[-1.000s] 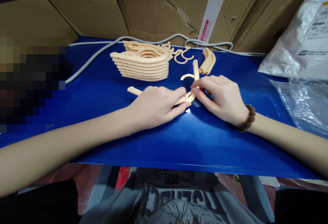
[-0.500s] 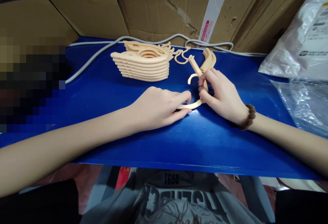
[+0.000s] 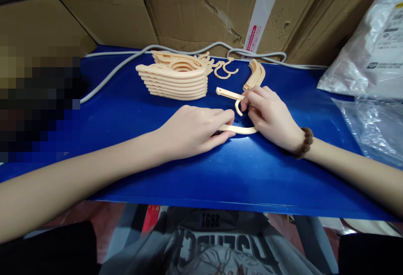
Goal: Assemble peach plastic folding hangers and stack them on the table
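Head view: folding hanger (image 3: 238, 130) lay on the blue table (image 3: 126, 111), between the 2 hands.
Left hand (image 3: 195, 130): fingers closed, pinning the curved arm's end.
Right hand (image 3: 270, 115): pinched the hook end, straight arm jutting left.

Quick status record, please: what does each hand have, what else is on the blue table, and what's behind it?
left hand: palm down on the blue table, fingertips pinching one end of a curved arm piece
right hand: gripping a hook piece, bar pointing left, hook curling down; bead bracelet on wrist
join: arm's other end runs under the right hand, hidden
far side: stack of hangers, loose hooks, small pile of arms
cable: grey cable along the back
behind: cardboard boxes; plastic bags at right
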A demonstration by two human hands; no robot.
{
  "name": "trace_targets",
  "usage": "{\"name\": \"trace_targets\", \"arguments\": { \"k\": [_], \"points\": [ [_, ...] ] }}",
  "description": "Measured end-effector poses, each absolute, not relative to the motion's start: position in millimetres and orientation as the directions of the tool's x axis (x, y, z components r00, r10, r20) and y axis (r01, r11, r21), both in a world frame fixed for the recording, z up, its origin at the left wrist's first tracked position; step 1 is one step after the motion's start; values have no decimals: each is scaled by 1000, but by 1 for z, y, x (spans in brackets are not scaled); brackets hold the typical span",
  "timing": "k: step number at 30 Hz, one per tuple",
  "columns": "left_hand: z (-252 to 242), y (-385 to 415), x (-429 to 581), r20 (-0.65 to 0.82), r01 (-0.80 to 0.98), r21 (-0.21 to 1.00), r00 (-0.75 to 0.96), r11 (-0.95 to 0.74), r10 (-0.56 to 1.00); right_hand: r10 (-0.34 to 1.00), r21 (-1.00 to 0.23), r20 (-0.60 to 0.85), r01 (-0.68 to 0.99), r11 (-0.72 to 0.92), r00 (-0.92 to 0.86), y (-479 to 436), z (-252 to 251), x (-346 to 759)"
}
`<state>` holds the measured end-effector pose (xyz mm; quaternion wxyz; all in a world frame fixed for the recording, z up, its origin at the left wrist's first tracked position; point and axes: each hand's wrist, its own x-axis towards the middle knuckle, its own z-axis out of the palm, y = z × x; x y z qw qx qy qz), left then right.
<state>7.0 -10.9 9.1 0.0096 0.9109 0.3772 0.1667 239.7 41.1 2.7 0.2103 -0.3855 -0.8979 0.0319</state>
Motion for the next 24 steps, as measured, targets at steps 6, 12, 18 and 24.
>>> {"name": "trace_targets", "arguments": {
  "k": [6,12,18,24],
  "points": [
    [10,-11,8,310,646,79,708,-759,635,708,-224,359,680,698,-608,41,2,239],
    [7,-8,7,358,610,9,738,-792,572,725,-241,365,693,679,-584,41,1,239],
    [2,-4,5,407,570,-21,755,-822,514,727,-240,369,696,677,-579,45,-2,240],
    [0,-4,6,414,565,-28,757,-825,505,716,-237,401,690,684,-572,45,-4,242]
  ]
}}
